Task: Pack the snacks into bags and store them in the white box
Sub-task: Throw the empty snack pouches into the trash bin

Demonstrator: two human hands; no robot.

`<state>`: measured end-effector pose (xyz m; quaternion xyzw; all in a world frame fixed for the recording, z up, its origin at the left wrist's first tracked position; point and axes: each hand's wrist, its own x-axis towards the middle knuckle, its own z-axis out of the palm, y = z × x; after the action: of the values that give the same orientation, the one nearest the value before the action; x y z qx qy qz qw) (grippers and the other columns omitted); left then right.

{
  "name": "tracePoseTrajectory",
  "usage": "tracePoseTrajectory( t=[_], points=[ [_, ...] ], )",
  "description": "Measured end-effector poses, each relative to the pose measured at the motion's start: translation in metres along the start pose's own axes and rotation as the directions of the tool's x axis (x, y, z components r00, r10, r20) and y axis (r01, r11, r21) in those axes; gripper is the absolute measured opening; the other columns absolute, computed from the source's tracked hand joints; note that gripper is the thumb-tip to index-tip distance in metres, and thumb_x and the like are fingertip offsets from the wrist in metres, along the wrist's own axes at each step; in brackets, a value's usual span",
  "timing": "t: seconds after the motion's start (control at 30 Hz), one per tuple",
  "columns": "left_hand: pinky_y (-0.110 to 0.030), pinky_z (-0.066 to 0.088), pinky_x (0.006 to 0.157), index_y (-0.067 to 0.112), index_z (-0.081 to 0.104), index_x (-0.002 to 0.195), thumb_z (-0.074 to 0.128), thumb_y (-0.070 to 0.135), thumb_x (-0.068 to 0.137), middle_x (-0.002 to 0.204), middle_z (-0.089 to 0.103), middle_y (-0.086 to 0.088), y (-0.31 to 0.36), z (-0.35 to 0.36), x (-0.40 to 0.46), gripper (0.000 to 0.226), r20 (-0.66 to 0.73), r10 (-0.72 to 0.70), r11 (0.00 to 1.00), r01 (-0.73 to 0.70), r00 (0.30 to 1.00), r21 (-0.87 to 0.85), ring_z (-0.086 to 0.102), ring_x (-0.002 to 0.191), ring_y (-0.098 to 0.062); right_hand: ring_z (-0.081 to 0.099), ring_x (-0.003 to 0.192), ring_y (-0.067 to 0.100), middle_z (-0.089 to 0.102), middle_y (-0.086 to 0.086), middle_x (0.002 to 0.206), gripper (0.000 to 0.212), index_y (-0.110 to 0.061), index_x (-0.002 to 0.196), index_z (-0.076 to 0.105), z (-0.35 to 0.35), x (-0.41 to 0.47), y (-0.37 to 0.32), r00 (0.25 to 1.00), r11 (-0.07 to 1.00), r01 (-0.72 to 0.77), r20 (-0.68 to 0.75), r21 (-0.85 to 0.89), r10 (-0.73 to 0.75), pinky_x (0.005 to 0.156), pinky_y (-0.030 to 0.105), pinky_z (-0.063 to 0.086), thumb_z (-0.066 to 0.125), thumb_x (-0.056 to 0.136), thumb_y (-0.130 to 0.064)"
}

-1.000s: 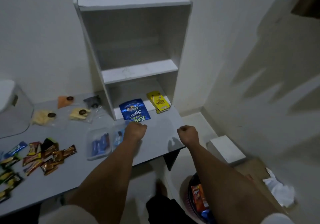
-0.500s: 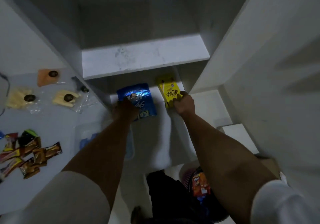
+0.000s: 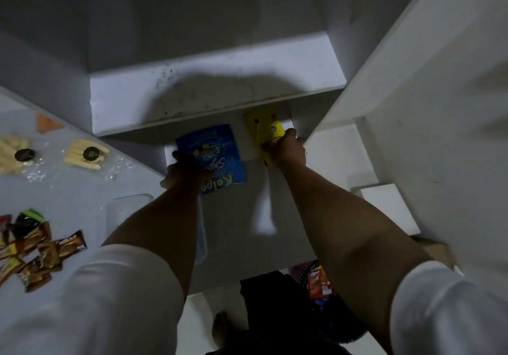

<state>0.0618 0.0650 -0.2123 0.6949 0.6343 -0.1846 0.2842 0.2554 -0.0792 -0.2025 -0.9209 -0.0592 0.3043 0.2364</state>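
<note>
Under the white box's shelf point(image 3: 217, 90), the left hand point(image 3: 183, 171) grips the blue pack point(image 3: 217, 156) at its near-left corner; the right hand point(image 3: 288, 149) clasps the yellow pack point(image 3: 265, 126), just right of the blue one.

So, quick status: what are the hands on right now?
Left hand on blue snack pouch, right hand gripping yellow packet. Both at white box's lower opening. Nothing blocking.
</note>
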Motion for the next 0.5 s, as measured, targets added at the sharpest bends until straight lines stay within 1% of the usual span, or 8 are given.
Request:
tracePoseTrajectory(
  t=[0.07,0.13,0.2,0.23,0.3,0.37,0.43,0.5],
  points=[
    [-0.056,0.048,0.095,0.014,0.015,0.145,0.085,0.062,0.061,0.128,0.059,-0.018,-0.004,0.003,0.001,0.12,-0.034,-0.008,0.999,0.006,0.999,-0.05,0.059,0.114,-0.041,0.056,0.122,0.041,0.051,0.015,0.134,0.081,-0.02,0.138,0.04,0.0,0.003,0.002,1.0,0.999,-0.012,0.001,0.042,0.012,0.096,0.045,0.049,0.074,0.073,-0.055],
    [-0.054,0.052,0.09,0.015,0.023,0.137,0.088,0.054,0.063,0.123,0.061,-0.017,-0.006,0.004,0.0,0.106,-0.048,-0.002,0.995,-0.003,0.999,-0.1,0.062,0.111,-0.041,0.059,0.118,0.039,0.056,0.014,0.129,0.077,-0.02,0.132,0.044,0.002,0.001,0.003,1.0,0.996,-0.018,0.001,0.086,0.018,0.095,0.043,0.051,0.074,0.071,-0.054],
    [-0.051,0.054,0.083,0.014,0.024,0.137,0.086,0.04,0.072,0.122,0.063,-0.018,-0.005,0.004,-0.001,0.093,-0.062,0.01,0.987,-0.02,0.998,-0.157,0.064,0.109,-0.04,0.064,0.109,0.037,0.063,0.012,0.12,0.068,-0.02,0.123,0.049,0.005,0.001,0.006,1.0,0.992,-0.012,-0.01,0.124,0.014,0.09,0.04,0.055,0.072,0.069,-0.053],
    [-0.049,0.054,0.081,0.013,0.023,0.139,0.081,0.033,0.08,0.123,0.064,-0.019,-0.004,0.004,-0.004,0.085,-0.079,0.015,0.981,-0.03,0.997,-0.189,0.065,0.109,-0.041,0.066,0.103,0.034,0.067,0.01,0.113,0.061,-0.02,0.118,0.051,0.006,0.0,0.007,1.0,0.99,-0.011,-0.015,0.142,0.013,0.086,0.038,0.055,0.071,0.07,-0.052],
    [-0.049,0.052,0.084,0.011,0.019,0.145,0.069,0.023,0.091,0.126,0.062,-0.021,-0.002,0.002,-0.007,0.074,-0.121,0.005,0.968,-0.036,0.993,-0.25,0.063,0.112,-0.042,0.065,0.09,0.029,0.07,0.005,0.104,0.05,-0.019,0.113,0.055,0.005,-0.001,0.01,1.0,0.982,-0.014,-0.012,0.19,0.017,0.076,0.032,0.05,0.072,0.075,-0.046],
    [-0.049,0.051,0.091,0.006,0.021,0.148,0.067,0.019,0.092,0.131,0.06,-0.023,0.0,-0.002,-0.01,0.074,-0.136,-0.019,0.952,-0.023,0.991,-0.304,0.06,0.118,-0.043,0.063,0.084,0.025,0.07,0.005,0.101,0.045,-0.016,0.114,0.061,0.002,-0.003,0.015,1.0,0.966,-0.021,0.003,0.258,0.021,0.072,0.029,0.045,0.076,0.081,-0.041],
    [-0.048,0.054,0.092,0.0,0.043,0.136,0.072,0.018,0.089,0.126,0.064,-0.024,-0.001,-0.008,-0.012,0.058,-0.12,-0.039,0.937,-0.005,0.992,-0.35,0.063,0.114,-0.042,0.067,0.078,0.022,0.072,0.007,0.095,0.04,-0.011,0.11,0.068,-0.002,-0.007,0.02,0.999,0.948,-0.033,0.026,0.316,0.026,0.069,0.029,0.05,0.08,0.082,-0.036],
    [-0.045,0.059,0.086,-0.003,0.062,0.112,0.075,0.018,0.085,0.114,0.069,-0.024,-0.002,-0.015,-0.02,0.037,-0.092,-0.029,0.928,-0.008,0.995,-0.373,0.068,0.103,-0.039,0.073,0.077,0.027,0.074,0.01,0.089,0.033,-0.011,0.093,0.071,-0.006,-0.017,0.025,0.998,0.918,-0.06,0.057,0.392,0.041,0.074,0.039,0.061,0.085,0.076,-0.037]
  ],
)
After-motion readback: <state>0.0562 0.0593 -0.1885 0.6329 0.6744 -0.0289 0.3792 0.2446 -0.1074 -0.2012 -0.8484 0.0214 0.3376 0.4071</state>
